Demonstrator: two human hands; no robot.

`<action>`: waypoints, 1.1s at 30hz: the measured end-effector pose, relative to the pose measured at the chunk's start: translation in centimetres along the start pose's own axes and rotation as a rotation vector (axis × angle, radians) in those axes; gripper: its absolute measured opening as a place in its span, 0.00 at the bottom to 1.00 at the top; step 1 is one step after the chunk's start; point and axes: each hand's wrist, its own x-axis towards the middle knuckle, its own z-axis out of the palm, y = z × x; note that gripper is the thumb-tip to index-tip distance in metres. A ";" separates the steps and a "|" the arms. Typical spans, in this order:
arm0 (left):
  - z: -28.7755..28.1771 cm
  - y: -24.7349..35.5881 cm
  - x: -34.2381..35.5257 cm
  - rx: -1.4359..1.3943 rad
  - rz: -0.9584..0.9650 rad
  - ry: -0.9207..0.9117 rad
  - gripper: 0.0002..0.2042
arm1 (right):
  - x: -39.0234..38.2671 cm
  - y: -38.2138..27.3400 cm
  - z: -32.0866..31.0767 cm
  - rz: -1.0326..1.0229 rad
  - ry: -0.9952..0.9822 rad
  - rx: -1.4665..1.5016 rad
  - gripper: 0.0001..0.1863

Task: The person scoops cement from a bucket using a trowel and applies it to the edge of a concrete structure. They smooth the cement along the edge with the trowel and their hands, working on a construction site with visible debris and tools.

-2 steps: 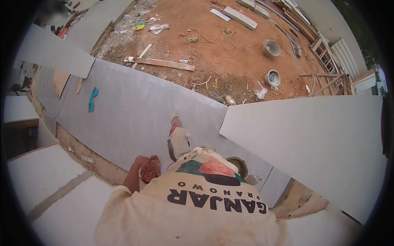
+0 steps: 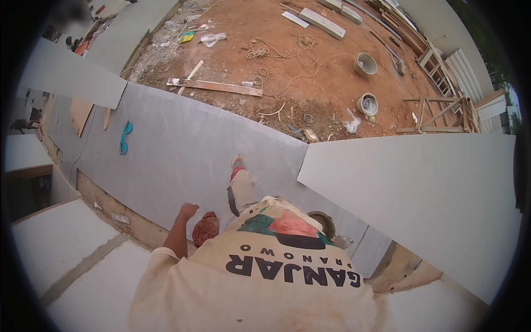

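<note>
My left hand [image 2: 188, 211] is at lower centre, just left of and above a crumpled dark red cloth [image 2: 206, 229], apart from it, with fingers curled and nothing visible in them. My right hand is out of sight behind my cream shirt and body. A foot in a dusty shoe [image 2: 238, 161] stands on large grey sheeting [image 2: 149, 177]. A dark round container [image 2: 326, 221] shows partly behind my body on the right, beside some clear plastic [image 2: 344, 242].
A teal double-cup handle tool [image 2: 125, 138] lies on the sheeting. White panels [image 2: 409, 182] flank it. Beyond are red dirt with rope [image 2: 260, 51], planks [image 2: 215, 86], two buckets [image 2: 365, 63], wooden frames [image 2: 442, 113], and low ledges [image 2: 83, 238] at lower left.
My left hand has moved up and left, away from the red cloth it was on. The view has shifted only slightly.
</note>
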 end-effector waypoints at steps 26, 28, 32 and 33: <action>-63.0 47.3 69.4 -0.266 0.467 0.159 0.21 | 15.0 20.9 45.0 0.141 0.435 0.859 0.18; -67.5 43.9 78.1 -0.062 0.395 0.115 0.19 | 18.4 22.1 52.2 0.190 0.432 0.939 0.18; -60.3 43.4 85.7 1.026 0.597 -0.174 0.22 | 16.6 20.6 55.7 0.155 0.608 1.129 0.19; -62.3 43.6 87.5 1.088 0.492 -0.180 0.22 | 16.7 20.6 58.8 0.188 0.598 1.226 0.19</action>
